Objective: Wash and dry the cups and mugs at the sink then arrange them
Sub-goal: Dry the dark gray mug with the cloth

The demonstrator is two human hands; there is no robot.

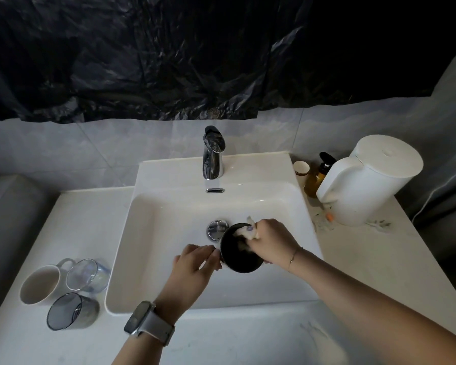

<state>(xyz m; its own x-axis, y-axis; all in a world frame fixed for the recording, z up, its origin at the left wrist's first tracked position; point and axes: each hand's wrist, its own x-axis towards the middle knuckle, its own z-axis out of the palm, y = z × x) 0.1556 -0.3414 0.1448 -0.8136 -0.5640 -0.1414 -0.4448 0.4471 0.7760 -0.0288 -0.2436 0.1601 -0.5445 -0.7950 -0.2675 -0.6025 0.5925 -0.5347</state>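
Over the white sink (153, 233) a black mug (241, 262) is held tilted. My left hand (195, 267) grips it at its left side, near the handle. My right hand (271, 239) holds a crumpled white cloth (245, 230) pushed into the mug's mouth. On the counter to the left of the sink stand a white mug (40, 284), a clear glass (86, 275) and a dark smoked glass (69, 310).
A chrome tap (213, 154) stands behind the basin, with the chrome drain plug (216, 229) below it. At the back right are a paper cup (301, 169), an amber pump bottle (316, 180) and a white kettle (366, 180). Black plastic sheeting covers the wall above.
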